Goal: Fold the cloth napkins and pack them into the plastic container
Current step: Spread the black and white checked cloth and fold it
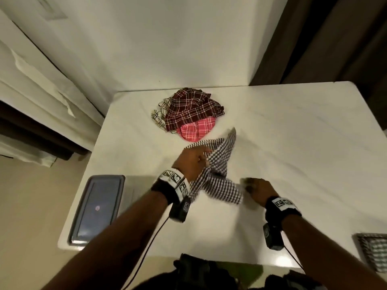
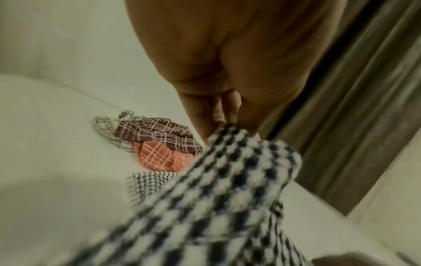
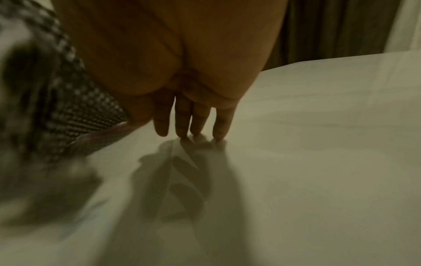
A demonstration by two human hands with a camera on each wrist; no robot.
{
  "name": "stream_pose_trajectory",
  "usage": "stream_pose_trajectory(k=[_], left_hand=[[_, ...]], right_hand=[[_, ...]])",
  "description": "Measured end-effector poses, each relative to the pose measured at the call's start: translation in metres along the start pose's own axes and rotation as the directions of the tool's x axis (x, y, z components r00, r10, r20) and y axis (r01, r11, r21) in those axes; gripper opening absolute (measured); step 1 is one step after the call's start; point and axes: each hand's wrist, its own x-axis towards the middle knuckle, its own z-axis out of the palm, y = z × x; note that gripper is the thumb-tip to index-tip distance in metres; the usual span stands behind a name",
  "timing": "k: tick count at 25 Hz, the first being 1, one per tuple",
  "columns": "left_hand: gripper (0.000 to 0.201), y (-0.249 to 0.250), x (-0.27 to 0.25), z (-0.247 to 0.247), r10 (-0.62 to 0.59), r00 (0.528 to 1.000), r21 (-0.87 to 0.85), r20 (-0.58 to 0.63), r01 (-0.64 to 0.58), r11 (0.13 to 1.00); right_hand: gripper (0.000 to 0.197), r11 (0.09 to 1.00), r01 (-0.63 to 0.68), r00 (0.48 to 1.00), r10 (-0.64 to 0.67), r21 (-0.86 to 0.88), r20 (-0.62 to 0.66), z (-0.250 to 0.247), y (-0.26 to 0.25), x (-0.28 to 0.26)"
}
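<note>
A black-and-white checked napkin [image 1: 215, 172] [image 2: 239, 180] hangs partly lifted over the middle of the white table [image 1: 293, 132]. My left hand [image 1: 201, 159] [image 2: 227, 118] grips its upper part with curled fingers. My right hand [image 1: 250, 185] [image 3: 191, 133] is at the napkin's [image 3: 75, 108] right corner, blurred in the head view. In the right wrist view its fingers [image 3: 219, 126] are straight and their tips touch the tabletop, with the cloth beside the thumb. The plastic container [image 1: 372, 252], at the right edge, holds a checked cloth.
A pile of unfolded napkins lies at the back of the table: maroon plaid [image 1: 194, 107] [image 2: 159, 133], pink plaid [image 1: 196, 130] [image 2: 159, 156] and a pale one [image 1: 159, 116]. A grey-blue lid or tray [image 1: 98, 208] lies at the front left. Dark curtains [image 1: 335, 38] hang behind.
</note>
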Motion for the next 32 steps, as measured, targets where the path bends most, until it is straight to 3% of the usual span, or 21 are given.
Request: stream_pose_trajectory(k=[2, 4, 6, 8, 10, 12, 13, 17, 21, 25, 29, 30, 32], left_hand=[[0.032, 0.001, -0.031, 0.034, -0.073, 0.994, 0.189, 0.082, 0.057, 0.980], [0.029, 0.015, -0.054, 0.058, -0.079, 0.989, 0.136, 0.122, 0.062, 0.989], [0.028, 0.037, -0.071, 0.070, 0.003, 0.988, 0.028, 0.153, -0.007, 1.000], [0.031, 0.059, -0.085, 0.076, 0.110, 0.977, 0.028, 0.180, -0.117, 0.993], [0.029, 0.079, -0.098, 0.080, 0.186, 0.971, 0.075, 0.152, -0.199, 0.977], [0.026, 0.090, -0.109, 0.076, 0.173, 0.981, 0.150, 0.090, -0.185, 0.971], [0.026, 0.092, -0.115, 0.070, 0.144, 0.987, 0.217, 0.066, -0.154, 0.964], [0.020, 0.080, -0.131, 0.040, 0.082, 0.997, 0.455, -0.008, -0.070, 0.888], [0.010, 0.070, -0.134, 0.010, 0.089, 0.988, 0.511, -0.129, -0.011, 0.859], [0.014, 0.067, -0.105, -0.032, 0.101, 0.957, 0.516, -0.273, 0.056, 0.855], [0.021, 0.060, -0.085, -0.055, 0.029, 0.880, 0.538, -0.474, 0.263, 0.801], [0.027, 0.067, -0.083, -0.049, 0.020, 0.892, 0.518, -0.451, 0.243, 0.820], [0.043, 0.101, -0.085, -0.022, 0.156, 0.961, 0.404, -0.231, -0.051, 0.914]], right_hand=[[0.035, 0.997, -0.046, 0.998, 0.044, -0.056, -0.052, -0.006, 0.028, -0.027], [0.042, 0.997, 0.002, 0.996, -0.008, -0.074, -0.086, -0.008, 0.042, -0.053], [0.058, 0.980, 0.196, 0.969, -0.197, -0.020, -0.152, -0.010, 0.034, -0.074], [0.063, 0.906, 0.424, 0.893, -0.418, -0.002, -0.164, -0.015, 0.010, -0.090], [0.039, 0.839, 0.543, 0.825, -0.538, -0.021, -0.172, -0.023, -0.014, -0.106], [0.013, 0.838, 0.545, 0.816, -0.534, -0.012, -0.223, -0.035, -0.024, -0.122], [0.010, 0.843, 0.537, 0.818, -0.519, 0.008, -0.249, -0.042, -0.023, -0.131], [0.013, 0.860, 0.507, 0.833, -0.506, -0.060, -0.221, -0.056, 0.003, -0.149], [0.012, 0.919, 0.392, 0.890, -0.389, -0.040, -0.237, -0.063, 0.028, -0.151], [0.016, 0.953, 0.302, 0.906, -0.277, 0.031, -0.320, -0.076, 0.038, -0.150], [0.008, 0.922, 0.361, 0.845, -0.262, 0.137, -0.467, -0.097, 0.019, -0.155], [0.007, 0.897, 0.415, 0.812, -0.290, 0.152, -0.507, -0.101, 0.009, -0.156], [0.018, 0.833, 0.530, 0.751, -0.374, 0.158, -0.544, -0.107, -0.021, -0.159]])
